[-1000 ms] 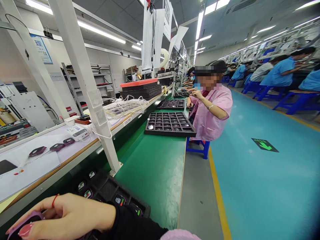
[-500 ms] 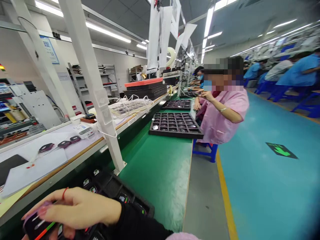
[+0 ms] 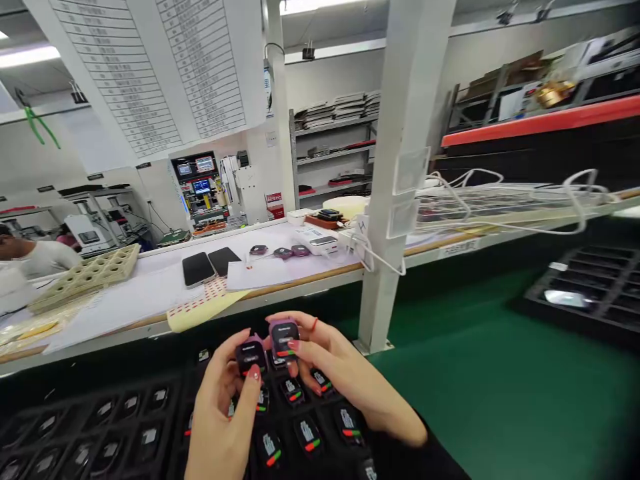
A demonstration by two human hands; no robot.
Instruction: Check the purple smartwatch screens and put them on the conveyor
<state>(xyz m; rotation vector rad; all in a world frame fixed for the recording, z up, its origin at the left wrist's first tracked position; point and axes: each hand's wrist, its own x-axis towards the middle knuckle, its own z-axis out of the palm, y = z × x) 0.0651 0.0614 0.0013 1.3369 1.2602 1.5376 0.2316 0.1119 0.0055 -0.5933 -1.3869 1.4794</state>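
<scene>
The two small devices point(image 3: 251, 355) look made of plastic, with a glossy dark face and a smooth pink rim. Under them is a black tray point(image 3: 100, 427) of matt moulded plastic. The green desk mat point(image 3: 465, 373) is matt and looks like smooth rubber. The desk edge strip point(image 3: 300, 280) looks like pale wood, and beside it stands a white post point(image 3: 395, 200) of painted metal. On the desk lie two phones point(image 3: 199, 269) with shiny glass, a sheet of thin paper point(image 3: 260, 273), and a yellow sticker sheet point(image 3: 200, 310) with a slightly glossy surface.
</scene>
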